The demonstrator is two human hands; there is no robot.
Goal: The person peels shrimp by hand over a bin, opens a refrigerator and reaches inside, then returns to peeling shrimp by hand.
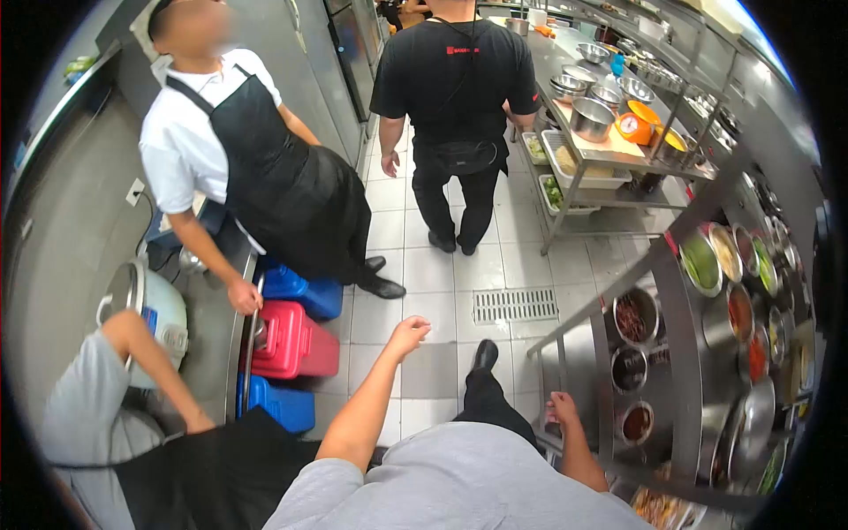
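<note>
Left hand (412, 337): out over the pale, square floor tiles (427, 265), fingers loosely curled. Can't tell if that grip actually meets at the tips. Red bin (305, 346) is near it on the left, boxy plastic with a moulded lid, contents hidden.
Right hand (562, 409): beside the steel rack (680, 380), fingers curled in. Can't see inside the grip, so no clue if it's closed on anything.
Rack pots: round shiny metal. One has dark reddish strips (634, 318), another a brown sauce (637, 422), and a green filling (700, 263) sits higher up. Far-right ones get squashed by the lens edge, honestly hard to read.
Floor grate (515, 306): slotted metal rectangle.
Far bench (572, 44): steel, with a deep pot (592, 121) and an orange scale (632, 128); white trays (609, 181) below, some with greens.
Rice cooker (168, 309): pale, rounded, partly behind somebody's bent arm (159, 367). That person's cut off by the frame.
</note>
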